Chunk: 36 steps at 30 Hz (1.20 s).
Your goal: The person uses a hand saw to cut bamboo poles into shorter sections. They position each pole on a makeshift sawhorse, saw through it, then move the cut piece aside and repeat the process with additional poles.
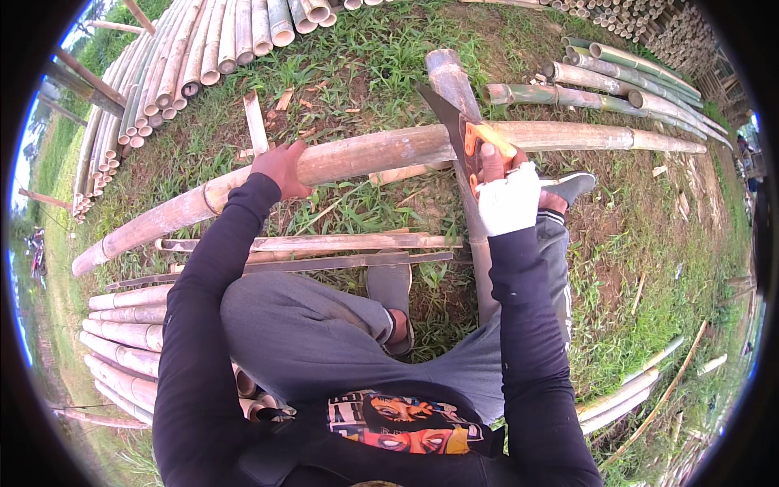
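A long, thick bamboo pole (365, 154) lies crosswise before me. Around its left part my left hand (280, 170) is closed, pressing it from above. My right hand (505, 195), covered in a white glove or wrap with bare fingers showing, grips the orange handle of a handsaw (451, 115). The saw's dark blade slants over the pole, its tip pointing away from me to the left; whether the teeth have bitten in, I cannot tell. Under the pole, close to the saw, runs a supporting bamboo log (479, 268) that points away from me.
Split bamboo strips (349, 243) lie between the pole and my sandalled foot (389, 296). Stacked bamboo poles (195, 49) fill the far left, with more cut poles (600, 97) at the far right. Another pile (126, 316) rests beside my left leg. Grass and wood chips cover the ground.
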Available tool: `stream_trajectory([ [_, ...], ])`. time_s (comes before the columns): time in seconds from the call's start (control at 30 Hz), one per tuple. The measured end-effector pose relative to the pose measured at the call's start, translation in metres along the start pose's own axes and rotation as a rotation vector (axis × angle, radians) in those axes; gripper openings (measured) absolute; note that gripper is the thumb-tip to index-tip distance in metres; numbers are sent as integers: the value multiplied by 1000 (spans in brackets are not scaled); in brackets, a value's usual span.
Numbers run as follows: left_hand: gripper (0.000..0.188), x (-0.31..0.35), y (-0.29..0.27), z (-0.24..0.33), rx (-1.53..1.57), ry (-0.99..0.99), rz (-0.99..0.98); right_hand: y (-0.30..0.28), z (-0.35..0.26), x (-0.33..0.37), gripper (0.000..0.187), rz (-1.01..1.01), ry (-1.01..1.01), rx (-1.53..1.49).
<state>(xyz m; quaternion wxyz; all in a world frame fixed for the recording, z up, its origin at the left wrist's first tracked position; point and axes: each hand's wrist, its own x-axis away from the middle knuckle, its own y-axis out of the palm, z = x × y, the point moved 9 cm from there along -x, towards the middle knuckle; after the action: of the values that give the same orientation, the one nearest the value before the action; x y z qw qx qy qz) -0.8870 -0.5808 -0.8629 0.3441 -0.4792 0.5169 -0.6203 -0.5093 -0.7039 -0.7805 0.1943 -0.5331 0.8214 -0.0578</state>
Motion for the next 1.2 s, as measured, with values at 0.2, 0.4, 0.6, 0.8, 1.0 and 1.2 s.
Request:
stream_trajectory([
  [0.2,89,1,-4,4,4,-22,-22,-53,-40,86,32,50,77,-36],
  [0.4,93,-6,3,3,7,18,7,-108,-47,151,52,64,140,-210],
  [0.6,91,-3,-2,4,-2,5,2,20,7,-37,40,21,-111,130],
  [0.8,92,-4,-3,6,-36,-7,-38,-32,-3,51,30,26,42,-26],
  [1.0,90,-9,7,1,-12,9,7,-115,-39,166,43,63,250,-177],
  [1.2,88,-9,5,1,17,8,-20,-1,11,3,32,14,-47,141],
])
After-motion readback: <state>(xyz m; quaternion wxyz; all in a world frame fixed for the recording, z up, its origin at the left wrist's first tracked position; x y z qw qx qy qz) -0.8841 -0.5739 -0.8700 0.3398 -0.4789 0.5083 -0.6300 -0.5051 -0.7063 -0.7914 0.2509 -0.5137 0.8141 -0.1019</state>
